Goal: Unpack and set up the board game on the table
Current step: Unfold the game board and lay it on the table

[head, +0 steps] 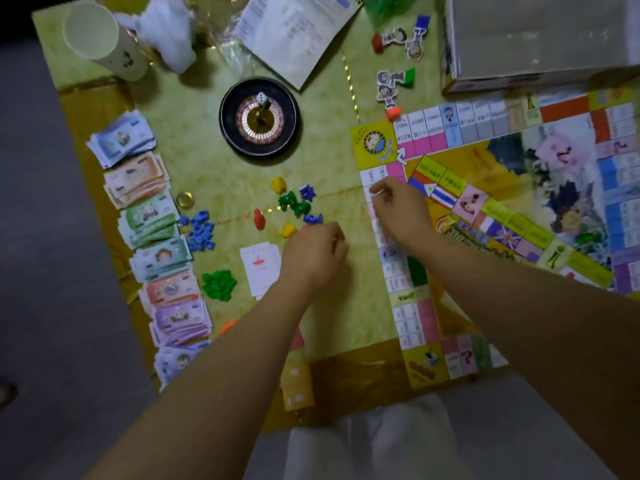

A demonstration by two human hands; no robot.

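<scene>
Head view, looking down on the table (329, 98), a glossy yellow-green marbled surface with a gold seam.

The left hand (313, 251) lies knuckles-up on the tabletop with its fingers curled under. Whether they enclose anything cannot be told. Scattered plastic pieces (292, 202), small moulded tokens in green, blue, yellow and red, lie just beyond it from 10 to 12 o'clock, the nearest almost touching its knuckles. A short stack of white cards (259, 268) sits just beside the hand at 9 o'clock.

The right hand (398, 206) is over the left border of the game board (429, 140), fingertips drawn together toward 10 o'clock. What they pinch, if anything, cannot be told. The board is flat printed card, laid askew, filling the table from 1 to 5 o'clock.

Paper banknotes (152, 237) form fanned stacks down the table's 9 o'clock edge. Beside them are a blue token pile (201, 230) and a green token pile (219, 285).

A round black roulette wheel (259, 117) sits at 11 o'clock of the hands, with a white die (261, 97) on it.

The cardboard box (540, 36) is at 1 o'clock and the rules sheet (294, 32) at 12 o'clock.

Bare tabletop shows between the hands and from there toward the wheel.
</scene>
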